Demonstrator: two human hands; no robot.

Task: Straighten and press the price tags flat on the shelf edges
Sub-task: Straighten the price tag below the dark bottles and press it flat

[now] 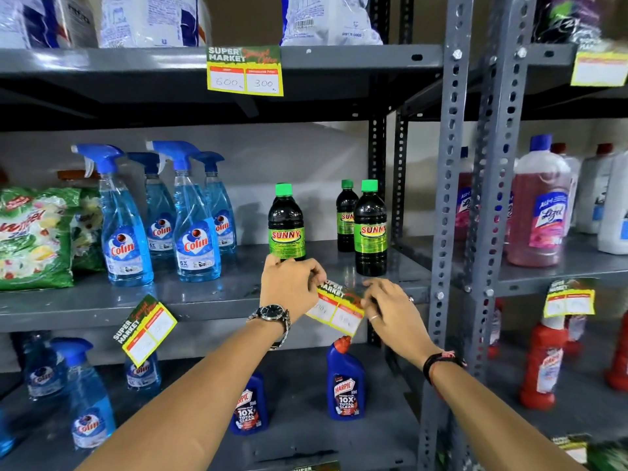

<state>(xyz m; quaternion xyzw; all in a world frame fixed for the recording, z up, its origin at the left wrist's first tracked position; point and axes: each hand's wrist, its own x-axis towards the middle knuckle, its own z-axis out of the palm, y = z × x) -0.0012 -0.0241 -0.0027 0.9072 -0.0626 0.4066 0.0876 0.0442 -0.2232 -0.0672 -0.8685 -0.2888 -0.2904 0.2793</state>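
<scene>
got both hands on the crooked tag (pixel 336 309) on the middle shelf edge (pixel 210 309), just in front of the sunny bottles (pixel 287 222). it hangs tilted, its left end up on the edge and its right end sagging below it, right above the harpic bottle (pixel 346 382) on the shelf underneath.

my left hand (pixel 289 287) is pinching the tag's upper left corner, fingers curled tight over it, thumb side hidden so i can't say exactly how much paper is in the pinch. reason for holding there: that corner looks like the pivot, so if i pin it i can swing the rest level. my right hand (pixel 390 309) is on the tag's right end, fingers bent down over it. looks like a light narrow hold on that end more than a flat press, but the fingertips are blurred so i can't really tell.

two hands because a floppy card just twists if you push one end.

judging from here, next bit is rotating the right end up until the top runs along the shelf edge, then flattening with the palm. risk is creasing it or peeling it off.

plenty left too: the tag left of this one (pixel 147 329), below the colin sprays (pixel 195 215), is badly skewed. the one up top (pixel 244 71) above the sunny bottles looks fine already.
</scene>
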